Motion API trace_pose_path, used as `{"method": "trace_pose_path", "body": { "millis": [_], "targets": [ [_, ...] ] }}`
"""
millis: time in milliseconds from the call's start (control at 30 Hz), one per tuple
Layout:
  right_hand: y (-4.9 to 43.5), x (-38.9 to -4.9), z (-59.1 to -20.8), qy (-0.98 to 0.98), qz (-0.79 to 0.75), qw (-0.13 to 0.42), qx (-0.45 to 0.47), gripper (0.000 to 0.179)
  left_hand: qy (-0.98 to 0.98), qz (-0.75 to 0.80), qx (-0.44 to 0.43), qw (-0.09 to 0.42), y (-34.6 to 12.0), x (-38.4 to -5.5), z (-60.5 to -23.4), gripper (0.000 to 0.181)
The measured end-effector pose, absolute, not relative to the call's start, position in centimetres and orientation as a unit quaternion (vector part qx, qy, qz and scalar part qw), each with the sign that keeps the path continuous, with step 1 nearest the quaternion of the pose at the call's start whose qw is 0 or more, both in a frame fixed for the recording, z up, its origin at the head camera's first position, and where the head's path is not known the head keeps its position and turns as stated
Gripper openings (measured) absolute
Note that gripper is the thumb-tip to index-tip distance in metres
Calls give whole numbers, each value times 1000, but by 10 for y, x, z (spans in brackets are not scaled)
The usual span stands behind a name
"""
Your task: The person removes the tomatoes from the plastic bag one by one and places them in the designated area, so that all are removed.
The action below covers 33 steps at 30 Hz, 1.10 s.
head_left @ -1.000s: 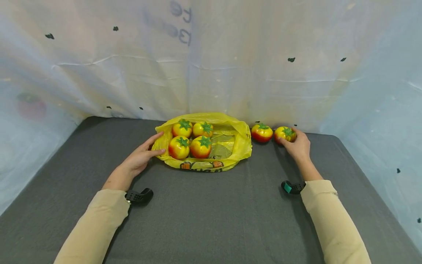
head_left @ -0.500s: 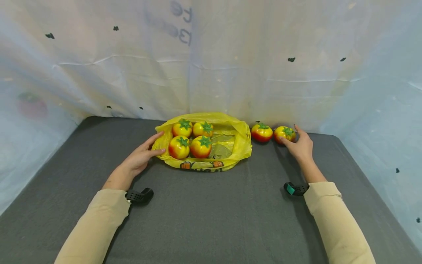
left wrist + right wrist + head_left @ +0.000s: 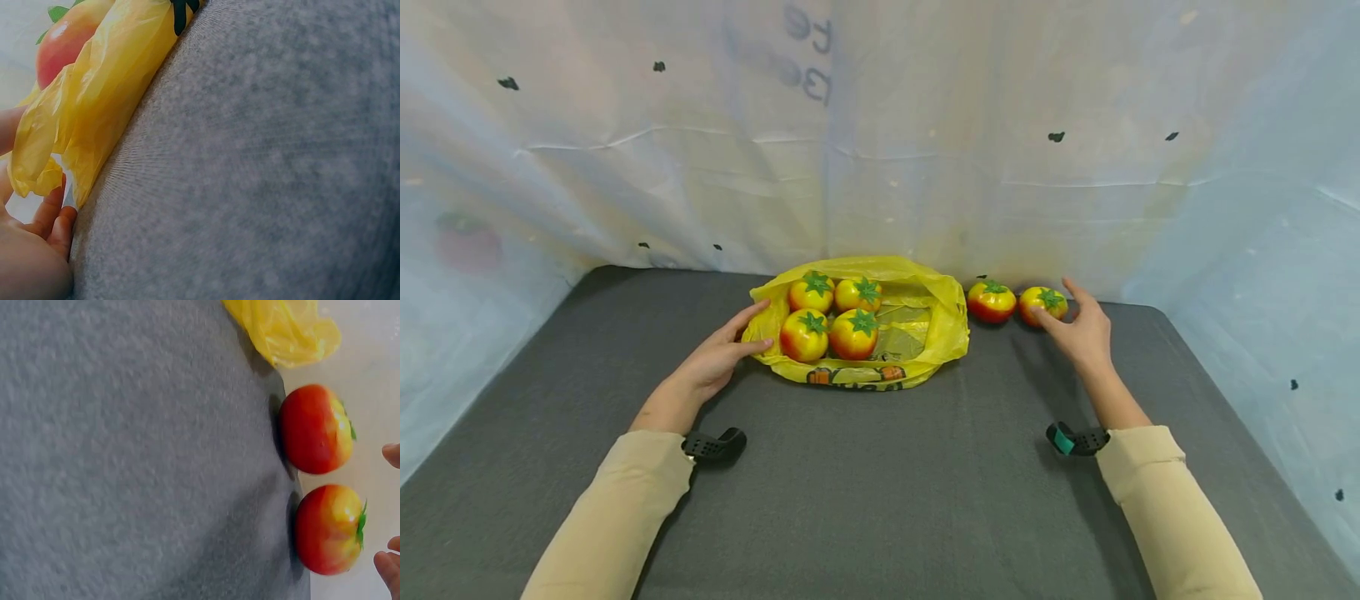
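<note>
A yellow plastic bag (image 3: 958, 329) lies with its mouth spread wide, several red-and-yellow toy tomatoes (image 3: 854, 334) grouped in its left half. At its left end my left hand (image 3: 718, 358) holds the rim, thumb and fingers on either side of the plastic, as the left wrist view also shows. To the right of the bag, two more toy tomatoes stand side by side: one near the bag (image 3: 992, 302), the other farther right (image 3: 1042, 307). My right hand (image 3: 1086, 333) is beside that rightmost tomato, thumb and index finger spread; the right wrist view shows its fingertips (image 3: 389, 569) apart from the fruit.
Dark grey cloth covers the table (image 3: 880, 483). A pale plastic sheet (image 3: 925, 150) rises right behind the bag and tomatoes, and further sheeting (image 3: 1262, 292) borders the sides. Behind the left sheet shows a blurred red shape (image 3: 467, 243).
My right hand's fingers have spread away from the rightmost tomato, and the hand has drawn slightly right of it. The left hand and bag keep their places.
</note>
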State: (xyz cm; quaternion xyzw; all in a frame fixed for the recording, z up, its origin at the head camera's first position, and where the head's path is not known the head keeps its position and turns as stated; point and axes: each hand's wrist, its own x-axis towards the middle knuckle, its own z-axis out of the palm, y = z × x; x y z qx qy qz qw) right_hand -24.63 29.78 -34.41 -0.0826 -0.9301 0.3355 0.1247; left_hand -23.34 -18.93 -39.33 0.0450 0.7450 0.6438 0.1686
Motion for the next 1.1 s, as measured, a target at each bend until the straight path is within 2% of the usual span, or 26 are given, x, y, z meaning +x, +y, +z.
{"method": "trace_pose_path", "body": {
  "millis": [233,1100],
  "targets": [
    [286,-240,-340,-927,349,127,-52,78,744,644,47,169,-190,-233,-394,76],
    [251,-233,-332,-919,362,151,40,67,745,643,47,168,-190,-234,-395,75]
  ]
}}
